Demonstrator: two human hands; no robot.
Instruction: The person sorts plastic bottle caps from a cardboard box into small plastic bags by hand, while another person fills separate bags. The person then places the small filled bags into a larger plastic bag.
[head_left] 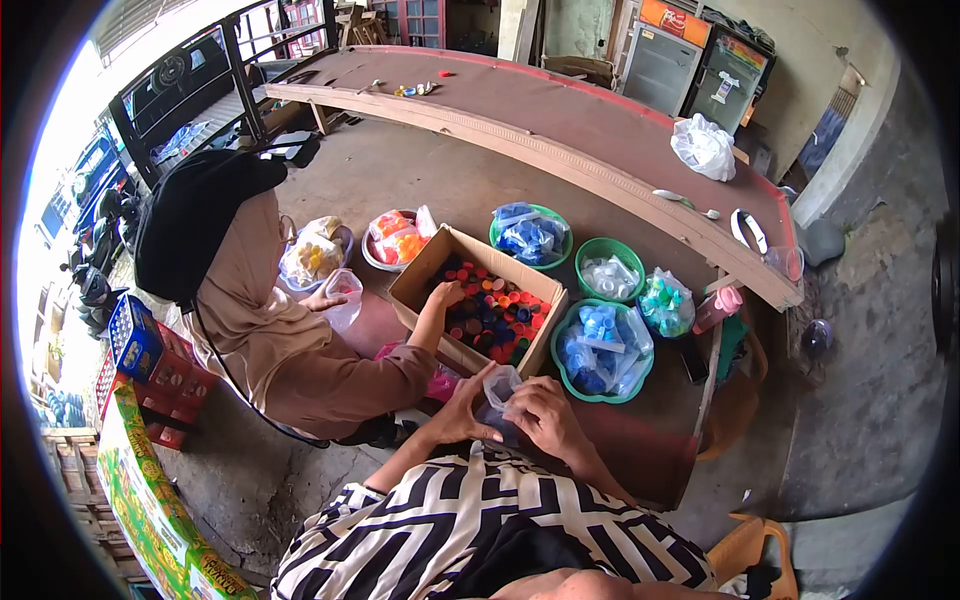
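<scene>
A clear plastic bag [502, 384] is held upright in front of my body, its mouth pointing up. My left hand [464, 414] grips the bag's left side, thumb and fingers around it. On the other side, my right hand [550, 415] has its fingers curled and closed at the bag's rim. Just beyond my hands stands an open cardboard box [420, 280] with many bottle caps [495, 310] in red, orange, dark blue and green. A co-worker's hand [447, 292] reaches into this box, while their other hand [325, 298] holds another clear bag [344, 300].
Around the box are a green basin [560, 375] of blue bagged caps, a green basket [607, 250] of white ones and a bag of teal caps [666, 303]. A long wooden table [520, 110] runs behind. The co-worker [270, 340] sits at my left. A phone [693, 360] lies right.
</scene>
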